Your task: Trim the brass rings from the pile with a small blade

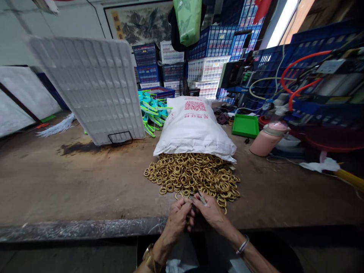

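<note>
A heap of gold-coloured rings spills from the mouth of a white woven sack onto the table. At the near edge of the heap, my left hand is closed, its fingers curled; a bit of gold shows among them, seemingly a ring. My right hand grips a small pointed metal tool, its exact kind unclear. The fingertips of both hands meet just in front of the rings, so what lies between them is mostly hidden.
A pale ribbed plastic panel stands upright on a black wire stand at left. Green and teal plastic pieces lie behind it. At right are a green tray and a pink bottle. Stacked crates fill the back.
</note>
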`<state>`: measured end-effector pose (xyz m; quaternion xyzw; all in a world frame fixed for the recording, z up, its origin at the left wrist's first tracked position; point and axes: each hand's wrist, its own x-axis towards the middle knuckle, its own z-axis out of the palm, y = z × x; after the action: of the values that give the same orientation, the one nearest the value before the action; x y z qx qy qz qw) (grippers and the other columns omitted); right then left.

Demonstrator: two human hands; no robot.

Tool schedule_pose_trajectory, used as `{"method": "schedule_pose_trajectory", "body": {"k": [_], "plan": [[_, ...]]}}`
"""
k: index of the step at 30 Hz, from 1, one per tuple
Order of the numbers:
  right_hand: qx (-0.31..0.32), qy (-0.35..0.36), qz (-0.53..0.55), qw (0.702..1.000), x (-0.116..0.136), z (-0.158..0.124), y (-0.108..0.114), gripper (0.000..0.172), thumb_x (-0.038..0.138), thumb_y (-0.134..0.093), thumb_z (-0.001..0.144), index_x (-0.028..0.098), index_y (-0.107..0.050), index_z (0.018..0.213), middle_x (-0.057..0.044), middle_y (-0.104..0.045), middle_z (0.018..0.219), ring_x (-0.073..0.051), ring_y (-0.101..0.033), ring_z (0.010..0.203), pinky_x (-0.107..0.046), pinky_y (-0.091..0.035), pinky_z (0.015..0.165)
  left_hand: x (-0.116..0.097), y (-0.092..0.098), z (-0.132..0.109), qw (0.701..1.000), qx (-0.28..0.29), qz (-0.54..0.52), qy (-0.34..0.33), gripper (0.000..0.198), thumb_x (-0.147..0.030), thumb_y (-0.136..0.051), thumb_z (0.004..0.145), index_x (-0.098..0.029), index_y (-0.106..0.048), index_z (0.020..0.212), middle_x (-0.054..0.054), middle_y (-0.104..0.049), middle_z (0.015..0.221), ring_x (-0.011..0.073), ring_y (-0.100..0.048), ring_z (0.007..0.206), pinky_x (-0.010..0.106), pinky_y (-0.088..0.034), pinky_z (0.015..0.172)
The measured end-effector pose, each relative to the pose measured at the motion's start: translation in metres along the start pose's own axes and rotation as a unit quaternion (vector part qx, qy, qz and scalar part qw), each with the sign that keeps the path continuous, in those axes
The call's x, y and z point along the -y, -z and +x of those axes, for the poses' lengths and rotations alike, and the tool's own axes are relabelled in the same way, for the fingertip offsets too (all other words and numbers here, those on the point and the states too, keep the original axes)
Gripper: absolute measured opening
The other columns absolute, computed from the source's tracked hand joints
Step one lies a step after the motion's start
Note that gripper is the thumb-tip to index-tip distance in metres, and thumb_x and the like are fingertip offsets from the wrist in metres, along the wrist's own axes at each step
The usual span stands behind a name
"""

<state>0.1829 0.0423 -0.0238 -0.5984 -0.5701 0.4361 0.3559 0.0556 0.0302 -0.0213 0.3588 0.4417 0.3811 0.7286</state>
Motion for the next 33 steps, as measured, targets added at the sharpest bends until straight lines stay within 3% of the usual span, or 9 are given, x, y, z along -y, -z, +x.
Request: {"method": "schedule_pose_trajectory", "body": {"k": [9, 18, 22, 25, 28, 33], "plan": [[0.007, 0.019, 0.0, 1.0, 0.002, -0.003, 0.002, 0.029, 0.041, -0.037, 0.077, 0.019, -0.046, 0.061, 0.004, -0.048, 0.053, -0.01, -0.045, 0.052, -0.022, -0.037, 0.053, -0.002, -0.002, -0.006, 0.999, 0.022, -0.008, -0.042, 0.03, -0.044, -0.054, 0.071, -0.015, -0.048, 0.067, -0.004, -0.047, 0.054, 0.0029, -0.038, 0.035, 0.015, -0.027, 0.032], [-0.01, 0.069, -0.168, 0.983, -0.008, -0.009, 0.003, 0.028, 0.034, -0.031, 0.08, 0.02, -0.047, 0.063, 0.002, -0.049, 0.055, -0.011, -0.045, 0.052, -0.022, -0.035, 0.052, 0.003, 0.002, -0.005, 0.998, 0.018, -0.03, -0.055, 0.033, -0.048, -0.052, 0.071, -0.017, -0.045, 0.068, -0.005, -0.048, 0.054, 0.0036, -0.039, 0.035, 0.015, -0.028, 0.033], [0.022, 0.096, -0.221, 0.97, -0.008, -0.015, 0.003, 0.018, 0.018, -0.032, 0.075, 0.021, -0.048, 0.067, 0.003, -0.053, 0.058, -0.011, -0.046, 0.053, -0.02, -0.032, 0.052, 0.005, 0.003, -0.004, 0.997, 0.01, -0.036, -0.06, 0.036, -0.052, -0.052, 0.07, -0.017, -0.043, 0.069, -0.005, -0.048, 0.056, 0.0029, -0.038, 0.035, 0.015, -0.026, 0.032], [0.034, 0.107, -0.263, 0.958, -0.007, -0.017, 0.003, 0.02, 0.009, -0.033, 0.065, 0.021, -0.049, 0.07, 0.002, -0.053, 0.059, -0.011, -0.046, 0.052, -0.02, -0.03, 0.051, 0.003, 0.002, -0.005, 0.998, 0.006, -0.03, -0.05, 0.037, -0.053, -0.053, 0.069, -0.018, -0.042, 0.069, -0.006, -0.048, 0.054, 0.0028, -0.038, 0.034, 0.015, -0.026, 0.033], [0.036, 0.105, -0.304, 0.946, -0.007, -0.017, 0.002, 0.026, 0.006, -0.034, 0.059, 0.021, -0.05, 0.073, 0.002, -0.055, 0.06, -0.012, -0.048, 0.054, -0.02, -0.028, 0.052, -0.002, 0.0, -0.009, 0.999, 0.012, -0.019, -0.032, 0.036, -0.052, -0.053, 0.069, -0.018, -0.042, 0.068, -0.006, -0.046, 0.052, 0.0029, -0.037, 0.035, 0.015, -0.027, 0.035], [0.042, 0.101, -0.336, 0.935, -0.004, -0.018, 0.0, 0.029, 0.005, -0.033, 0.061, 0.021, -0.049, 0.079, 0.0, -0.058, 0.063, -0.012, -0.052, 0.058, -0.02, -0.029, 0.054, -0.004, -0.001, -0.011, 0.999, 0.01, -0.007, -0.042, 0.037, -0.053, -0.054, 0.068, -0.019, -0.04, 0.067, -0.007, -0.044, 0.05, 0.0031, -0.035, 0.035, 0.015, -0.027, 0.036]]}}
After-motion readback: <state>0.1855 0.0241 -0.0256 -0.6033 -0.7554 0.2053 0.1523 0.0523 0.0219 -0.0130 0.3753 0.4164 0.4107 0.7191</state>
